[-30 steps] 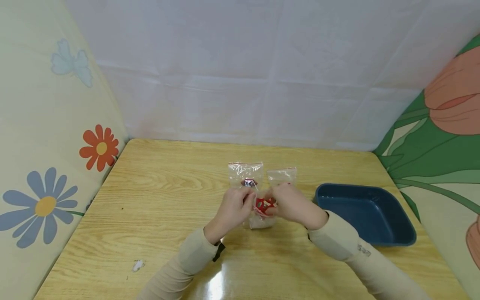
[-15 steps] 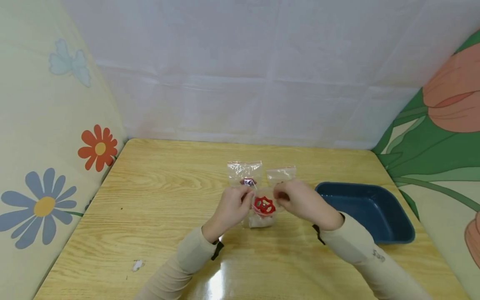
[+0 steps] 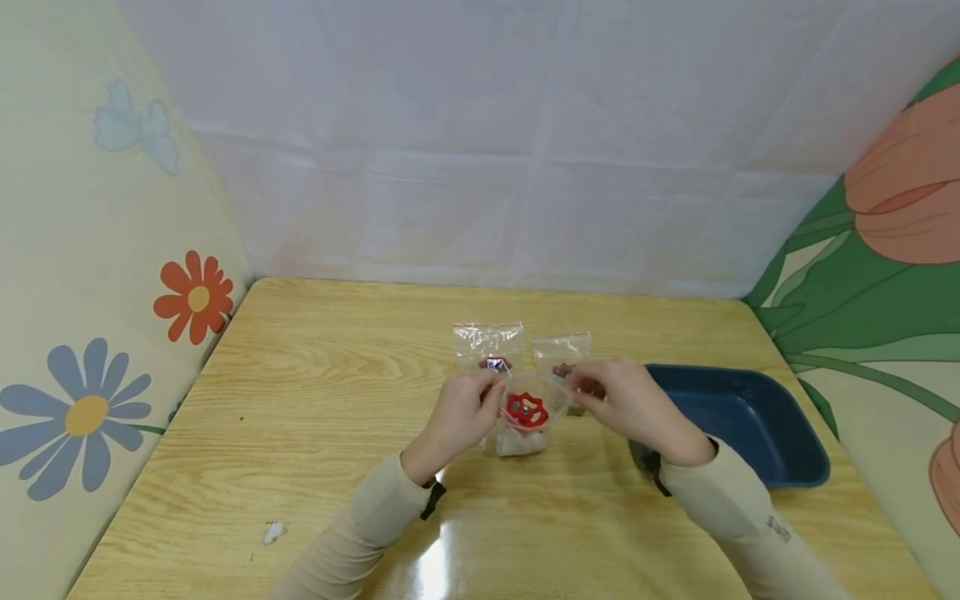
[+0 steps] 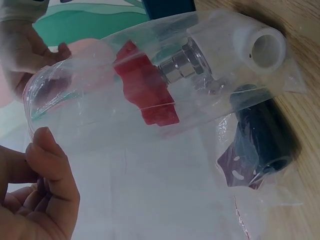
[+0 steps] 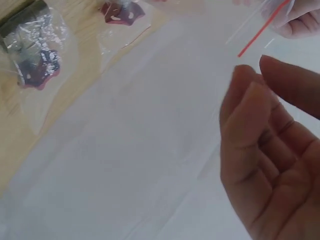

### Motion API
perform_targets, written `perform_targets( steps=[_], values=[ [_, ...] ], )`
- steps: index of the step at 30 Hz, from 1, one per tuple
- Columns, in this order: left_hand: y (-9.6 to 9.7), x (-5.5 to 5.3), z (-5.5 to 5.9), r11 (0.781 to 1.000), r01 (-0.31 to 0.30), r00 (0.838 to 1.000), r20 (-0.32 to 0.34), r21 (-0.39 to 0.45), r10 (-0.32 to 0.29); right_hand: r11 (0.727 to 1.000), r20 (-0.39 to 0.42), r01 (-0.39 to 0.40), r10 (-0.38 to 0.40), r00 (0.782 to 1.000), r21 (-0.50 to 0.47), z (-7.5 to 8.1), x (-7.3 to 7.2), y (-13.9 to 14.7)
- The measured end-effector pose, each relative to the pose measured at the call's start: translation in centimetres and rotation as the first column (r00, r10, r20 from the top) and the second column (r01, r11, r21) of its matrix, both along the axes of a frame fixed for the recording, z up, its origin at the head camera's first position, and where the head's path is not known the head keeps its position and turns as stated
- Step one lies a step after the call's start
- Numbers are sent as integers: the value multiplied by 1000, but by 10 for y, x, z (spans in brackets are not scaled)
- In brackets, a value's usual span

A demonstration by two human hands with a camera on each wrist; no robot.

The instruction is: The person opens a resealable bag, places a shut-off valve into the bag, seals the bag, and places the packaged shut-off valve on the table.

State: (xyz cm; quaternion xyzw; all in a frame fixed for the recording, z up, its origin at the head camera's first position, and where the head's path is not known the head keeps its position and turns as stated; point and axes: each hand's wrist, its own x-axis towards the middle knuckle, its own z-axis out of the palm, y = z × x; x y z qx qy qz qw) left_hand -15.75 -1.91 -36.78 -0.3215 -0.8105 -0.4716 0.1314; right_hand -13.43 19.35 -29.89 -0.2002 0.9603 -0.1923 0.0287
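Note:
In the head view my left hand [image 3: 459, 421] pinches the rim of a clear zip bag [image 4: 95, 112] between thumb and fingers. Inside the bag is a valve [image 4: 220, 47] with a white plastic body, a metal neck and a red handwheel [image 3: 527, 410]. The bag's mouth gapes in a rounded loop. My right hand [image 3: 630, 404] is at the loop's right side, fingers bent, its thumb apart from the fingertips in the right wrist view. Two more clear bags, the left bag [image 3: 487, 340] and the right bag [image 3: 562, 346], lie behind, each with a dark red handwheel inside.
A deep dark blue tray [image 3: 813, 479] stands at the right, partly behind my right forearm. The wood-grain table [image 3: 345, 350] meets a white cloth [image 3: 420, 217] at its back edge. Flower-printed panels flank both sides.
My right hand has moved right, away from the red handwheel, and its fingers have come apart. The bag's mouth has widened into a loop. My left hand keeps its pinch on the rim.

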Motion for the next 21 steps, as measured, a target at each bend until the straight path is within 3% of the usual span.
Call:
perform_targets(
  steps=[5,12,21],
  values=[
    [-1,-1,1,1000,25,1000,5,-2,-25,999,105,33,-31,994,-13,-12,-3,7],
    [-2,-4,0,998,56,998,-2,-2,-56,979,269,54,1,963,-197,-43,-8,12],
    [-2,-5,0,997,75,997,-24,-7,-75,930,220,-37,125,967,-366,-66,-14,13]
  ],
)
